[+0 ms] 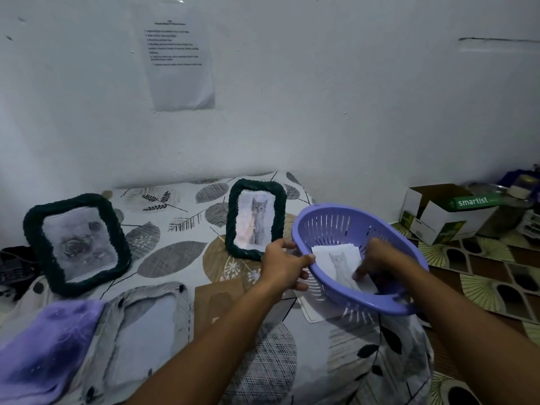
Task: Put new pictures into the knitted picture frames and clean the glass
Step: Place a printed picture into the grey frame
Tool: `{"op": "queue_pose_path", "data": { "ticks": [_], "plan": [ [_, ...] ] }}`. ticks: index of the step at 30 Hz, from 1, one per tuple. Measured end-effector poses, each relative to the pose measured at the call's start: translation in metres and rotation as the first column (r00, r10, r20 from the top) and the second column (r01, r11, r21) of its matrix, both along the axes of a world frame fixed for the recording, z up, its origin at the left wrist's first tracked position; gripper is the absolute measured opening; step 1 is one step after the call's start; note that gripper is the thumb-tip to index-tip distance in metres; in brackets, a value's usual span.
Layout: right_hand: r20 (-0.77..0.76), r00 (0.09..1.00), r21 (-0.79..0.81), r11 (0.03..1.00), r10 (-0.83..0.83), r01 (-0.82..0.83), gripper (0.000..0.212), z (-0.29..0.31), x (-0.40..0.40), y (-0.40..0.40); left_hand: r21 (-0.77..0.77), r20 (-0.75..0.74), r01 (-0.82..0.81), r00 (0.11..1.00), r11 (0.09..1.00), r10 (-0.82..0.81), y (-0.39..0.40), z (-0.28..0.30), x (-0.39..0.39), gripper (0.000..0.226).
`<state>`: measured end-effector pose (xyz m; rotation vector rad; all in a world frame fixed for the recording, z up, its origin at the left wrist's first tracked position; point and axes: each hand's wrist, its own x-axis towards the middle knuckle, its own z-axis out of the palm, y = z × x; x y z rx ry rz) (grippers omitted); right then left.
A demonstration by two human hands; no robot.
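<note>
Hands at the purple basket, two knitted frames standing on the counter

A purple cloth (43, 355) lies at the near left, behind it the rose frame (76, 244), then the cat frame (256, 219), both upright on the leaf-patterned counter (163, 258). The left hand (285, 266) has its grip closed on the rim of the tilted purple basket (359, 255); the right hand (380, 260) reaches inside, fingers on the cat pictures (337, 263), its grip unclear.

Left hand (285, 266) grips the purple basket (336, 220); right hand (380, 258) apparently touches pictures (336, 258).
</note>
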<state>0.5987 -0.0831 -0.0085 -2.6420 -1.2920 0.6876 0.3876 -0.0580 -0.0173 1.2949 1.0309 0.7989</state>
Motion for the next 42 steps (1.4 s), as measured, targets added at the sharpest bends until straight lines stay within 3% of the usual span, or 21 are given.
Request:
{"op": "queue_pose_path", "data": {
  "ticks": [10, 14, 18, 22, 25, 27, 30, 33, 35, 38, 42],
  "plan": [
    [0.013, 0.996, 0.029, 0.995, -0.092, 0.092, 0.03, 0.0, 0.003, 0.0, 0.035, -0.012, 0.005, 1.0, 0.999, -0.005, 0.0, -0.002, 0.001, 0.035],
    [-0.048, 0.988, 0.131, 0.98, -0.145, 0.15, 0.023, 0.0, 0.003, 0.0, 0.033, -0.023, 0.004, 1.0, 0.999, -0.004, -0.001, -0.001, 0.0, 0.036],
    [-0.338, 0.921, 0.256, 0.923, -0.194, 0.288, 0.014, 0.005, 0.006, -0.006, 0.095, -0.074, -0.01, 0.997, 0.995, 0.017, -0.002, 0.002, -0.002, 0.034],
    [-0.607, 0.783, 0.319, 0.86, -0.138, 0.399, 0.019, 0.021, -0.005, -0.024, 0.356, -0.219, -0.051, 0.966, 0.933, 0.136, -0.003, 0.008, -0.001, 0.027],
    [-0.745, 0.666, 0.368, 0.818, -0.025, 0.442, 0.008, 0.035, -0.019, -0.038, 0.422, -0.113, -0.041, 0.989, 0.906, 0.097, -0.008, 0.021, 0.003, 0.008],
    [-0.78, 0.623, 0.408, 0.807, 0.064, 0.427, 0.015, 0.046, -0.029, -0.045, 0.362, -0.019, -0.006, 1.0, 0.932, 0.013, -0.014, 0.036, 0.006, 0.01],
    [-0.779, 0.589, 0.493, 0.79, 0.214, 0.364, 0.013, 0.064, -0.05, -0.054, 0.094, 0.134, 0.083, 0.986, 0.992, -0.095, -0.022, 0.063, 0.008, 0.019],
    [-0.736, 0.609, 0.555, 0.778, 0.295, 0.293, 0.011, 0.072, -0.072, -0.055, -0.1, 0.304, 0.166, 0.944, 0.981, -0.129, -0.026, 0.078, 0.0, 0.029],
    [-0.7, 0.647, 0.575, 0.776, 0.302, 0.26, 0.018, 0.074, -0.088, -0.052, -0.109, 0.325, 0.155, 0.939, 0.982, -0.112, -0.025, 0.081, -0.009, 0.031],
    [-0.678, 0.68, 0.585, 0.766, 0.279, 0.268, 0.035, 0.075, -0.117, -0.045, -0.122, 0.375, 0.096, 0.926, 0.988, -0.043, -0.025, 0.085, -0.029, 0.013],
    [-0.68, 0.674, 0.593, 0.758, 0.289, 0.274, 0.024, 0.069, -0.153, -0.034, -0.127, 0.399, -0.01, 0.915, 0.992, 0.061, -0.021, 0.084, -0.063, 0.011]
  ]
}}
